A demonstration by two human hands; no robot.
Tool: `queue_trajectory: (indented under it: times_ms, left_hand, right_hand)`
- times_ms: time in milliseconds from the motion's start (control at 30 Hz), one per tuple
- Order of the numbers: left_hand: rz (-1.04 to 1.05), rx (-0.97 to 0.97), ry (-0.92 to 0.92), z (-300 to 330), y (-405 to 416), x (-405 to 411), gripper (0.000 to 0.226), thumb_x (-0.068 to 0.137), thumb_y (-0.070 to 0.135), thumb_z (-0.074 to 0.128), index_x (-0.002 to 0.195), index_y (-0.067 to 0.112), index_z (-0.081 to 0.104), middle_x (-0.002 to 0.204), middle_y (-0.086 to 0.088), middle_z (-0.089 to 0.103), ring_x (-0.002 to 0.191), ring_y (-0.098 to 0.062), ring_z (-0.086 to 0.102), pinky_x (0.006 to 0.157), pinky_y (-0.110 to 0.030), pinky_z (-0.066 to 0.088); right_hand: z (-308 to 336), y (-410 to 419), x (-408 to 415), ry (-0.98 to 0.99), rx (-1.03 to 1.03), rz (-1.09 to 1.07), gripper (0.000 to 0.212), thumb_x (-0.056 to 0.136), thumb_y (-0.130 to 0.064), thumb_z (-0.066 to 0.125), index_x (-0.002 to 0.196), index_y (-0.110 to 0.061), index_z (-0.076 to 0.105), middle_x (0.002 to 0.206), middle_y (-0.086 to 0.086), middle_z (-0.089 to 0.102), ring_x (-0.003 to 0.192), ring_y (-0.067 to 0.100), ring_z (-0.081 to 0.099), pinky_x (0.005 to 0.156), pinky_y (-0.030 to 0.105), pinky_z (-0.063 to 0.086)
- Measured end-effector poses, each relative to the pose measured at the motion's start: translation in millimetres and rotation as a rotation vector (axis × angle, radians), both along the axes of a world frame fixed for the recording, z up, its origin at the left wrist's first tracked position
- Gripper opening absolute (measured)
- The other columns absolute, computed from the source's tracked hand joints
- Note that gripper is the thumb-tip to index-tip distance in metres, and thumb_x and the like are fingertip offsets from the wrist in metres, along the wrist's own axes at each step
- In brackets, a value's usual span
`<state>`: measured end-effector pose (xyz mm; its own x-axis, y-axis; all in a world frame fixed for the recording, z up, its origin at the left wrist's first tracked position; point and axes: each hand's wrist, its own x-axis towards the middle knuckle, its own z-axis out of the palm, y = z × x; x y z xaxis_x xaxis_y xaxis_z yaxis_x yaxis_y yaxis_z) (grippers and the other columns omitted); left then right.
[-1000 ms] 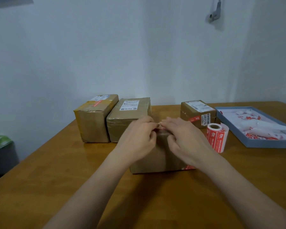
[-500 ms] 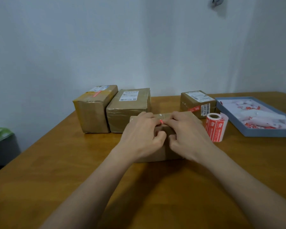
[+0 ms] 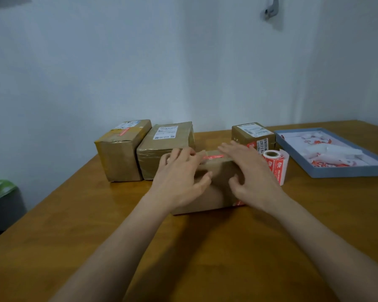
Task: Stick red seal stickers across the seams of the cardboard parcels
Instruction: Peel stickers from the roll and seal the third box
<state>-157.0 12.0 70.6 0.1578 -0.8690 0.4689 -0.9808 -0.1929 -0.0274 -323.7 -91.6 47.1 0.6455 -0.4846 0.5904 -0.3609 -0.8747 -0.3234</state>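
A brown cardboard parcel (image 3: 216, 177) lies on the wooden table right in front of me. A red seal sticker (image 3: 213, 157) lies flat along its top. My left hand (image 3: 181, 177) rests on the parcel's left half with fingers spread, touching the top beside the sticker. My right hand (image 3: 249, 171) lies flat over the right half, fingers straight. A roll of red stickers (image 3: 275, 165) stands just right of the parcel. Three other parcels sit behind: one at the far left (image 3: 120, 151), one in the middle (image 3: 162, 147), a small one (image 3: 252, 135) at the back right.
A shallow blue tray (image 3: 345, 171) with white and red backing scraps sits at the right. The white wall runs close behind the parcels. A dark bin with a green bag (image 3: 0, 192) stands beyond the table's left edge.
Both hands pinched the sticker together over the parcel's top; now they have let go and spread apart, flat on the parcel, with the sticker lying on top.
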Motion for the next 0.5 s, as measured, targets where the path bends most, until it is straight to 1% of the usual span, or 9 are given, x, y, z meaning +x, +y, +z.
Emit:
queue_trajectory:
  times_ms: [67,133,167,267,333,400,433,467,500]
  left_hand:
    - [0.059,-0.161,0.082,-14,5,4,0.064,0.089,0.063,0.035,0.145,0.033,0.032,0.142,0.000,0.031,0.133,-0.018,0.026,0.111,-0.043,0.023]
    - [0.098,-0.356,0.272,-30,9,8,0.069,0.084,0.064,0.038,0.142,0.027,0.030,0.140,0.000,0.025,0.130,-0.020,0.025,0.108,-0.041,0.025]
    - [0.110,-0.429,0.377,-41,10,9,0.073,0.082,0.064,0.038,0.142,0.023,0.028,0.139,0.001,0.022,0.130,-0.020,0.025,0.107,-0.039,0.026]
    - [0.083,-0.526,0.662,-59,10,10,0.079,0.081,0.063,0.040,0.144,0.021,0.019,0.139,0.002,0.019,0.124,-0.012,0.027,0.100,-0.028,0.027]
    - [0.066,-0.528,0.819,-60,9,11,0.076,0.086,0.057,0.045,0.146,0.020,0.016,0.142,0.001,0.018,0.117,-0.003,0.026,0.096,-0.024,0.027]
    - [0.038,-0.493,0.938,-64,8,15,0.072,0.092,0.052,0.048,0.147,0.022,0.014,0.147,0.000,0.020,0.122,-0.004,0.028,0.100,-0.026,0.030]
    - [0.018,-0.472,0.989,-65,8,17,0.072,0.091,0.054,0.047,0.147,0.026,0.012,0.149,-0.001,0.023,0.127,-0.007,0.031,0.105,-0.031,0.033]
    - [0.004,-0.454,1.027,-68,7,19,0.072,0.090,0.060,0.045,0.147,0.033,0.010,0.151,-0.001,0.026,0.132,-0.011,0.033,0.109,-0.036,0.034]
    - [-0.004,-0.443,1.048,-69,7,20,0.071,0.089,0.063,0.043,0.146,0.038,0.008,0.152,0.000,0.027,0.134,-0.014,0.034,0.111,-0.041,0.035]
  right_hand:
    - [-14,-4,-9,-0.141,0.123,-0.042,0.077,0.079,-0.011,0.063,0.147,-0.029,0.030,0.153,-0.009,0.029,0.141,0.003,0.017,0.115,0.032,0.015]
    - [-21,-10,-13,-0.167,0.263,-0.094,0.084,0.082,-0.011,0.065,0.150,-0.028,0.018,0.155,-0.007,0.022,0.141,0.006,0.016,0.111,0.029,0.016]
    - [-23,-12,-15,-0.166,0.356,-0.117,0.085,0.084,-0.012,0.065,0.150,-0.029,0.014,0.156,-0.006,0.020,0.142,0.010,0.017,0.110,0.031,0.018]
    - [-26,-16,-15,-0.234,0.585,-0.106,0.086,0.088,-0.015,0.065,0.151,-0.031,0.008,0.155,-0.002,0.024,0.140,0.016,0.028,0.109,0.040,0.030]
    - [-28,-17,-14,-0.237,0.663,-0.112,0.079,0.092,-0.019,0.060,0.151,-0.031,0.008,0.152,0.002,0.032,0.135,0.019,0.038,0.105,0.040,0.038]
    - [-32,-18,-12,-0.160,0.673,-0.147,0.065,0.096,-0.025,0.053,0.150,-0.024,0.016,0.146,0.004,0.041,0.130,0.021,0.045,0.100,0.037,0.042]
    - [-35,-19,-10,-0.098,0.659,-0.163,0.055,0.097,-0.027,0.050,0.146,-0.018,0.027,0.141,0.005,0.047,0.126,0.021,0.050,0.097,0.034,0.045]
    - [-37,-19,-9,-0.037,0.634,-0.168,0.042,0.098,-0.029,0.048,0.137,-0.014,0.040,0.131,0.004,0.055,0.118,0.020,0.055,0.090,0.028,0.049]
    - [-39,-18,-8,0.004,0.609,-0.157,0.029,0.099,-0.029,0.046,0.124,-0.014,0.050,0.119,0.002,0.060,0.108,0.016,0.059,0.080,0.021,0.050]
